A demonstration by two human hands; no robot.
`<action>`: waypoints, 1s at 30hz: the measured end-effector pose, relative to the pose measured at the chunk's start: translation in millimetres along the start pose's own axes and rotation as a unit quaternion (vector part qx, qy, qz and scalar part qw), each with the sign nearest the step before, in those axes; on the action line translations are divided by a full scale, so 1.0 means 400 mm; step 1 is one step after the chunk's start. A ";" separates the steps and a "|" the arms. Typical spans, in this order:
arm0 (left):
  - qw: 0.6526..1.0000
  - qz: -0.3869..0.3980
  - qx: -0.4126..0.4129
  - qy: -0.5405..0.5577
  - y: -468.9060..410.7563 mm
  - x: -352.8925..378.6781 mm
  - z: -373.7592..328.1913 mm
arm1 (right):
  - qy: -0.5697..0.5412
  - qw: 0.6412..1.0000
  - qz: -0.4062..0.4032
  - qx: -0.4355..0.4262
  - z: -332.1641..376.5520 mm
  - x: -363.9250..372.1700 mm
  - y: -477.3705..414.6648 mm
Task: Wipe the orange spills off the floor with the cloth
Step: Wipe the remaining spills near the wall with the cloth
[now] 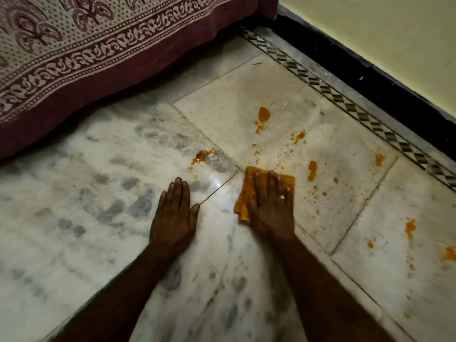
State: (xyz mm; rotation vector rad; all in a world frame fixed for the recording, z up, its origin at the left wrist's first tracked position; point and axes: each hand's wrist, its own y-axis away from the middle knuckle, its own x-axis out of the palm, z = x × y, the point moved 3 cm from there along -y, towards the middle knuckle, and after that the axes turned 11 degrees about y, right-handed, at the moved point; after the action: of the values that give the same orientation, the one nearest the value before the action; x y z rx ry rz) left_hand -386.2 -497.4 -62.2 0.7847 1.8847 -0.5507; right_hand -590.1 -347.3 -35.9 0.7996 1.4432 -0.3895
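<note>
- I see the right grip (271, 211) palm down, fingers straight and slightly spread, pressing flat on the cloth (245, 193). It is not curled round it, only pushing down.
- The cloth is orange and folded. It lies on the floor (98, 198) where the tile seams meet, and its left edge and far corners stick out from under the hand.
- The left grip (174, 218) is wide and flat, palm on bare floor just left of the cloth and not touching it. It holds nothing.
- There is a ring (282, 197) on one right finger.
- Orange on the floor near the cloth:
  - a smear (202, 155) just beyond the left fingertips
  - a tall blob (263, 113) further out
  - a splash (298, 137) to the right of that
  - a streak (312, 170) just right of the cloth, with fine drops (318, 193) below it
- Further right there is a spot (379, 159) near the patterned border strip (345, 102). Nearer me are a drip (410, 228) and a patch (449, 254) at the frame's right edge.
- I see a wet sheen on the tile between the two grips.
- A printed bedspread (74, 45) hangs to the floor at far left. The black skirting (370, 77) and pale wall (394, 33) are at far right.
</note>
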 end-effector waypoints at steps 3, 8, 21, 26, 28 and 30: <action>1.000 0.008 -0.008 -0.009 -0.036 -0.022 0.037 | 0.009 0.999 -0.024 0.019 0.005 0.046 0.145; 1.000 -0.010 0.001 -0.020 -0.035 -0.015 0.040 | 0.012 0.988 -0.080 -0.130 0.177 0.062 0.246; 0.998 -0.026 -0.041 -0.034 -0.035 -0.027 0.044 | 0.017 0.994 -0.070 -0.082 0.157 -0.010 -0.028; 0.998 -0.040 -0.043 -0.013 -0.034 -0.025 0.040 | 0.032 0.982 -0.083 -0.167 0.244 0.032 0.133; 0.997 -0.051 -0.059 -0.018 -0.032 -0.022 0.047 | 0.040 0.968 -0.093 -0.230 0.304 0.023 0.087; 0.993 -0.060 -0.097 -0.017 -0.033 -0.019 0.061 | 0.046 0.953 -0.098 -0.284 0.349 0.002 0.013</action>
State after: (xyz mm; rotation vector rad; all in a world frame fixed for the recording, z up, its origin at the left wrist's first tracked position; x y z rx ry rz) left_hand -378.4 -525.1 -64.9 0.5344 1.9302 -0.4443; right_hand -485.4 -439.5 -44.3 0.2110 1.6180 -0.0708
